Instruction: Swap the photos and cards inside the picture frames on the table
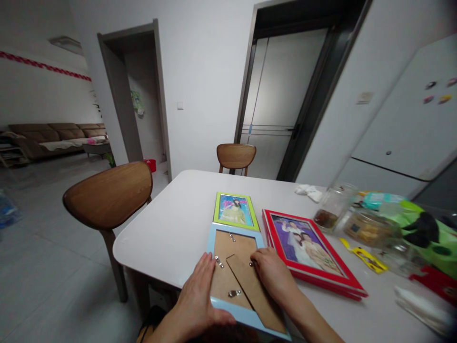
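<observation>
A light-blue picture frame (234, 310) lies face down at the near side of the table, its brown backing board (223, 243) and slanted stand (264, 300) facing up. Small metal clips (234, 293) sit around the backing. My left hand (198, 295) rests along the frame's left edge, fingers stretched out and thumb spread over the near rim. On the right side, my right hand (273, 274) has its fingers curled and pinched at a metal clip (251, 264), partly hiding it. A lime-green picture frame (235, 211) with a portrait lies face up, touching the blue one's far edge.
Red picture frames (310, 243) are stacked to the right. Beyond them stand a glass jar (333, 207), a clear food container (369, 228), a yellow packet (367, 257) and a green bag (428, 233). Wooden chairs (110, 193) stand at the left and far sides of the white table (153, 238).
</observation>
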The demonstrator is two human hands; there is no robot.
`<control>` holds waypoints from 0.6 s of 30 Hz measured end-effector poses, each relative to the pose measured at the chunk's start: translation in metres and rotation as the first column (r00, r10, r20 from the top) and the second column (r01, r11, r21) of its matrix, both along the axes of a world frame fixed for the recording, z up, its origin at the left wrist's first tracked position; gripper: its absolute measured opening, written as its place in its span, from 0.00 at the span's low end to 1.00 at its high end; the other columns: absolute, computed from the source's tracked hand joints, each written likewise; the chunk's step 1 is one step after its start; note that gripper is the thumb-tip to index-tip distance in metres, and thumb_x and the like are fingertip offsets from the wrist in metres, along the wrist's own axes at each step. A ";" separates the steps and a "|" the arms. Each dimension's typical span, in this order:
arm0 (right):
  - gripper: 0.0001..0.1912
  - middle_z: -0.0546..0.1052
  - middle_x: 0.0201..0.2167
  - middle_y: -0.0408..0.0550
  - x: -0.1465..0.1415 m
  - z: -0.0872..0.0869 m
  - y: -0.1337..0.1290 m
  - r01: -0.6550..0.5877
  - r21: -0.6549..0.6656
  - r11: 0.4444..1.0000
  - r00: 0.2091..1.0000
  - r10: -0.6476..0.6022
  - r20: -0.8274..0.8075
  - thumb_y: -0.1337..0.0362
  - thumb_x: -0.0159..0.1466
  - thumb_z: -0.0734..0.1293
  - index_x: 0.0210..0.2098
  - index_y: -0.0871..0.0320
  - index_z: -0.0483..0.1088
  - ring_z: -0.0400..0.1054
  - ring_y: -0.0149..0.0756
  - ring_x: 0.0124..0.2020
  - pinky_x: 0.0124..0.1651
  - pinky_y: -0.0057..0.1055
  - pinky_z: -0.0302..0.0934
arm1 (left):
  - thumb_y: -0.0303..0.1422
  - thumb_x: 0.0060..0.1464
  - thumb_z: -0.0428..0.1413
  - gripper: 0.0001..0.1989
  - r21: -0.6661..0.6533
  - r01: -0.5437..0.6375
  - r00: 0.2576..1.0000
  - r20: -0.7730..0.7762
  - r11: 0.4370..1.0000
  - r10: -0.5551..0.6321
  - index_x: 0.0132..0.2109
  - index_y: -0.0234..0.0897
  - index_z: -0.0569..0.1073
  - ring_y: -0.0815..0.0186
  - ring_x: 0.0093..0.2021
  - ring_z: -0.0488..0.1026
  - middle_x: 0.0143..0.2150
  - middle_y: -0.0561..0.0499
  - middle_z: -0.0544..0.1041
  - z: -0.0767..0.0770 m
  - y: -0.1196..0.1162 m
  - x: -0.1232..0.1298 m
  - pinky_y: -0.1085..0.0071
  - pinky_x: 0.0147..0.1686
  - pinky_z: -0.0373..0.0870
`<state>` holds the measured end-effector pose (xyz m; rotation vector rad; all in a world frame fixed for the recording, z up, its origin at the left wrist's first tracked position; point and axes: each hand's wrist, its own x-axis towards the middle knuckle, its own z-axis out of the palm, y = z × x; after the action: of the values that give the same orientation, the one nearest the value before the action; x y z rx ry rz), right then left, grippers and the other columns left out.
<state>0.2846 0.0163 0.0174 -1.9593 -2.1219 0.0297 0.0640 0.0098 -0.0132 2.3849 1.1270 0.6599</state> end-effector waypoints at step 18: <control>0.14 0.69 0.35 0.54 -0.041 -0.011 0.061 0.120 0.089 0.989 0.992 -0.115 -0.053 0.66 0.58 0.55 0.36 0.60 0.70 0.60 0.40 0.37 0.39 0.32 0.51 | 0.49 0.26 0.62 0.53 0.013 -0.022 1.000 -0.001 1.000 0.022 0.57 0.27 0.51 0.46 0.58 0.45 0.58 0.29 0.49 -0.003 0.003 0.009 0.48 0.53 0.51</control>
<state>0.2432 0.0770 0.0064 -2.0054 -1.9393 -0.0422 0.0727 0.0133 -0.0160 2.3876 1.1545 0.6751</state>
